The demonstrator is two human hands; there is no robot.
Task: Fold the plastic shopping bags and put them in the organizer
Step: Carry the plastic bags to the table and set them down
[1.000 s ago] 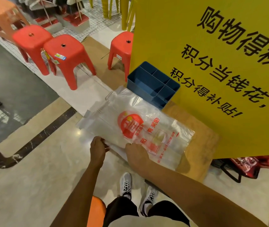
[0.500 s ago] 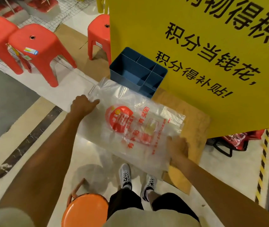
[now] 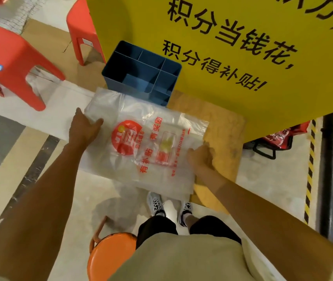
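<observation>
Clear plastic bag (image 3: 145,142): printed in red, spread nearly flat just in front of the blue organizer, its far edge touching or overlapping the organizer's near wall; likely laid out this way so it can be smoothed and creased before folding.
Blue organizer (image 3: 141,72): open-topped, divided into compartments, standing against the yellow sign; no bag shows inside it, so the storing step seems not yet begun.
Left hand (image 3: 84,128): on the bag's end to the left of the organizer, fingers laid fairly straight over the plastic and thumb spread, pressing rather than pinching, apparently to pin that end.
Right hand (image 3: 201,157): at the bag's opposite end, nearer the person than the organizer; fingers look bent at the edge, but whether they grasp the plastic or only press it, I cannot tell.
Cardboard (image 3: 222,126): flat under the bag's right part, beside the organizer.
Yellow sign (image 3: 242,57): directly behind the organizer.
</observation>
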